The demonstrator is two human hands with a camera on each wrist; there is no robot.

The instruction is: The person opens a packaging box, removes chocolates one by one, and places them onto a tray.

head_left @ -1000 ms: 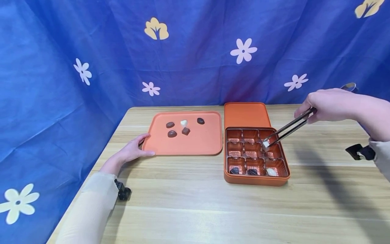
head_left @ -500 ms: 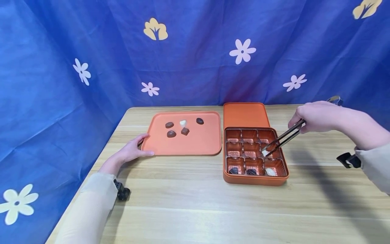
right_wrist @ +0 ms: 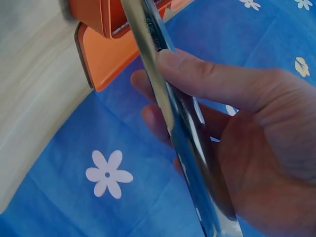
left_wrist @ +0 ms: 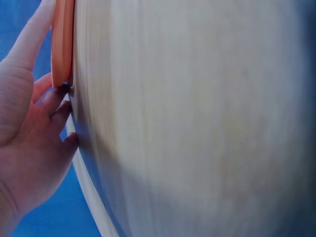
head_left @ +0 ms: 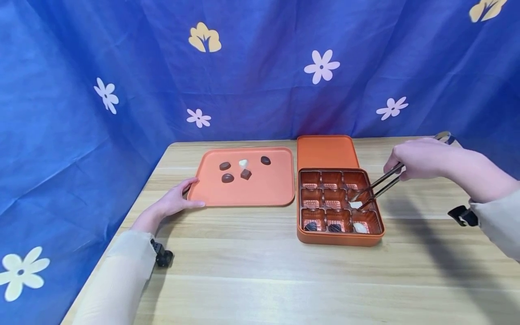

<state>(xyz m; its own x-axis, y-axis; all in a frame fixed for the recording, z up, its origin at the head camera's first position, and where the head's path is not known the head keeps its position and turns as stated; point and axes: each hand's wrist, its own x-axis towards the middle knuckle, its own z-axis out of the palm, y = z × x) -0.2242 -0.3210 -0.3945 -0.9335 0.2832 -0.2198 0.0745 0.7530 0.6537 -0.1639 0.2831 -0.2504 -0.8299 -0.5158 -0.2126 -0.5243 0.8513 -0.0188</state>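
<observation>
My right hand [head_left: 418, 158] holds metal tongs [head_left: 383, 180], thumb pressed along one arm in the right wrist view. Their tips reach into the middle-row right compartment of the orange divided box [head_left: 339, 238], standing apart on either side of a white chocolate [head_left: 355, 205]. In the front row sit a dark chocolate [head_left: 310, 226], a striped dark one [head_left: 335, 228] and a white one [head_left: 360, 227]. My left hand [head_left: 172, 201] grips the near left corner of the coral tray [head_left: 260, 194], thumb along its front edge. Several brown chocolates [head_left: 228, 178] and a white heart-shaped one [head_left: 243, 163] lie on it.
Behind the box lies its orange lid [head_left: 327, 151], close to the blue flowered cloth [head_left: 252, 90] at the table's back. The box stands just right of the tray on the wooden table [head_left: 243, 262].
My right hand has come down and left, lowering the white chocolate into the middle-row right compartment. The tong tips have since spread apart around it. My left hand stays at the tray.
</observation>
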